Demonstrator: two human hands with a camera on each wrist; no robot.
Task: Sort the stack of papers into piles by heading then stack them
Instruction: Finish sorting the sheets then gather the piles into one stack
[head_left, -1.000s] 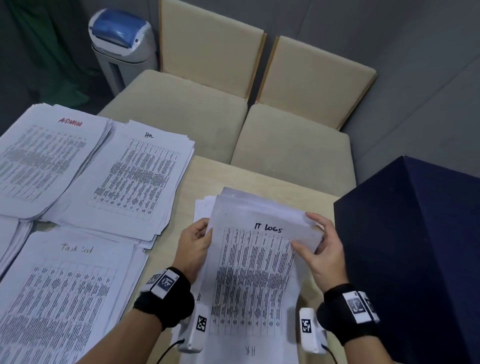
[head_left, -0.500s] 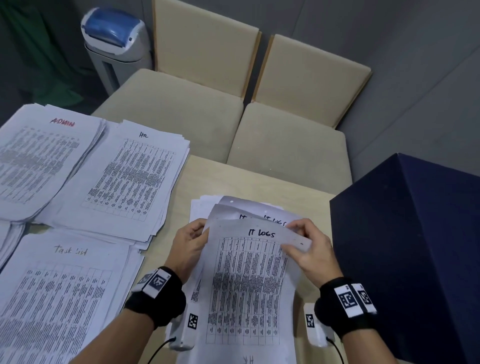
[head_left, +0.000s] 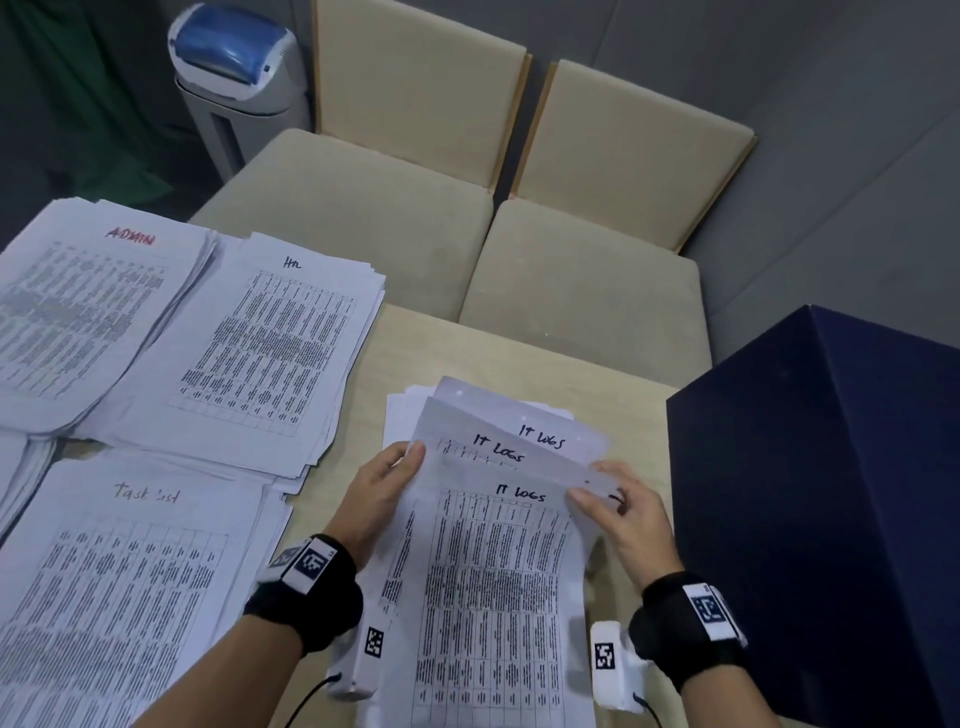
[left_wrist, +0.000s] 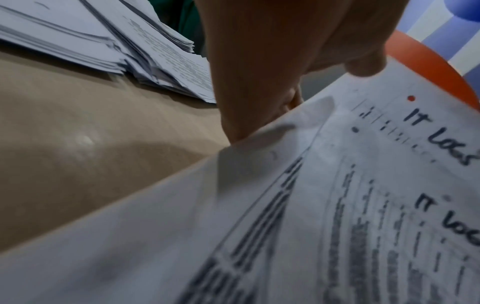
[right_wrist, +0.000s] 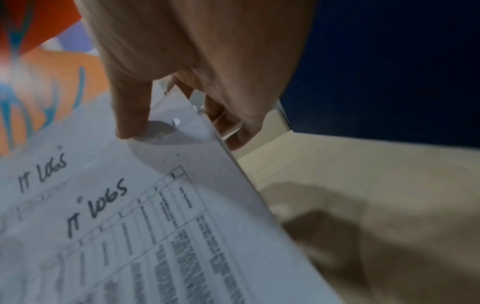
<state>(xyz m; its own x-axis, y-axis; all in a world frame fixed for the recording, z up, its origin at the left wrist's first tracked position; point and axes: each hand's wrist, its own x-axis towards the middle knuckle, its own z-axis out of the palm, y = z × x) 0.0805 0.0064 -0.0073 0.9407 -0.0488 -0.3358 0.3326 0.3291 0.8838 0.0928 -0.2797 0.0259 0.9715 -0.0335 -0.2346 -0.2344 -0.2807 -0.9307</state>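
I see the left hand (head_left: 382, 486) gripping the left edge of a fanned bunch of white printed sheets headed "IT LOGS" (head_left: 493, 561), thumb on top, fingers hidden underneath. The right hand (head_left: 621, 512) pinches the top right corner of the front sheet, thumb pressed on the paper in the right wrist view, fingers curled behind the edge. Both wrists wear black bands with white coded tags. The bunch sits at the near centre of the pale wooden table (head_left: 519, 358), tilted up toward me; three "IT LOGS" headings show, stepped one behind another.

Lower ends of the sheets are cut off by the frame. Table print is too blurred to read. The left wrist view is soft and mostly paper.

Left of the hands lie thick, ragged white piles: red-lettered "ADMIN" pile (head_left: 88, 306) far left, "HR" pile (head_left: 260, 348) beside it, "Task list" pile (head_left: 114, 597) nearer. A dark navy box (head_left: 831, 493) stands right. Two beige cushioned chairs (head_left: 415, 182) and a grey bin with blue lid (head_left: 234, 67) are beyond.
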